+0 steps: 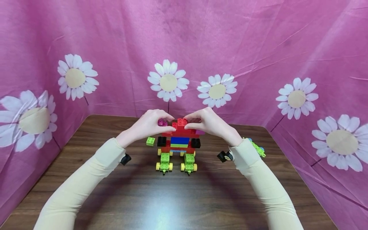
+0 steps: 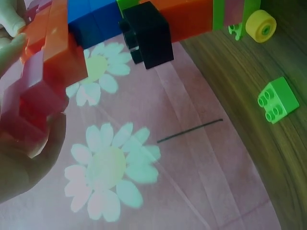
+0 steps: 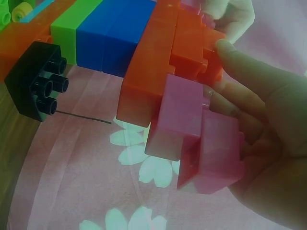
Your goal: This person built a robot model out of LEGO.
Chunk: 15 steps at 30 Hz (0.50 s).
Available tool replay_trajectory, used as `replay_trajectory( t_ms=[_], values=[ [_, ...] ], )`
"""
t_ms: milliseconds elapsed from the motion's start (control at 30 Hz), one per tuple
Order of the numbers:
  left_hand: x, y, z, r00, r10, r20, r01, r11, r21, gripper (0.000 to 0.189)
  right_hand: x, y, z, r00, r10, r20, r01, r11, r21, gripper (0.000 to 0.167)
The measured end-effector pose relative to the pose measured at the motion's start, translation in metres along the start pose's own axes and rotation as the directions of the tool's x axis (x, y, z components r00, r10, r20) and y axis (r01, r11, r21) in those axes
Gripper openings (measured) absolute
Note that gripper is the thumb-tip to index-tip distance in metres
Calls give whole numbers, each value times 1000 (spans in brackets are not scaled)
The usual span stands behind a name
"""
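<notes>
A toy-brick figure stands upright in the middle of the table, topped by red bricks (image 1: pixel 181 122). Its middle has a blue brick (image 1: pixel 180 140) with black bricks (image 1: pixel 162 141) at the sides. Below are lime green bricks (image 1: pixel 164 157) on yellow wheels (image 1: pixel 158 166). My left hand (image 1: pixel 150 123) pinches the red bricks from the left, beside magenta bricks (image 1: pixel 162 122). From the right, my right hand (image 1: pixel 209 123) pinches the top red brick, its thumb (image 3: pixel 249 67) on the near side. In the right wrist view its fingers lie behind pink bricks (image 3: pixel 218 153), partly hidden.
A loose lime green brick (image 1: pixel 150 141) lies left of the figure. To the right, partly behind the right sleeve (image 1: pixel 253 172), is a green piece with blue parts (image 1: pixel 258 149). Pink flowered cloth (image 1: pixel 189 38) rises behind the wooden table (image 1: pixel 161 201).
</notes>
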<state>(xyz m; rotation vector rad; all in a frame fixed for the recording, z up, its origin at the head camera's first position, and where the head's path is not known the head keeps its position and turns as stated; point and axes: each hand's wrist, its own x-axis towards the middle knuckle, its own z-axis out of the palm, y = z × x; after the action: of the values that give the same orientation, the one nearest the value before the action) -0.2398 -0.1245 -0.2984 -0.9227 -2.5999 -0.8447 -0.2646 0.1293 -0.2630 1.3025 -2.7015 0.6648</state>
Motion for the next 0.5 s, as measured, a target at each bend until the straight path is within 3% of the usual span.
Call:
replay_trajectory(
  t_ms=[200, 367, 500],
  values=[
    [-13, -12, -16, 995, -30, -92, 23, 997, -74, 40, -1, 0, 0, 1000, 11, 2, -11, 1000, -3, 37],
    [-34, -35, -28, 979, -130, -156, 112, 986, -122, 38, -1, 0, 0, 1000, 19, 14, -19, 1000, 0, 38],
    [-54, -58, -31, 965, -208, -161, 191, 975, -113, 35, -1, 0, 0, 1000, 21, 16, -21, 1000, -2, 38]
  ],
)
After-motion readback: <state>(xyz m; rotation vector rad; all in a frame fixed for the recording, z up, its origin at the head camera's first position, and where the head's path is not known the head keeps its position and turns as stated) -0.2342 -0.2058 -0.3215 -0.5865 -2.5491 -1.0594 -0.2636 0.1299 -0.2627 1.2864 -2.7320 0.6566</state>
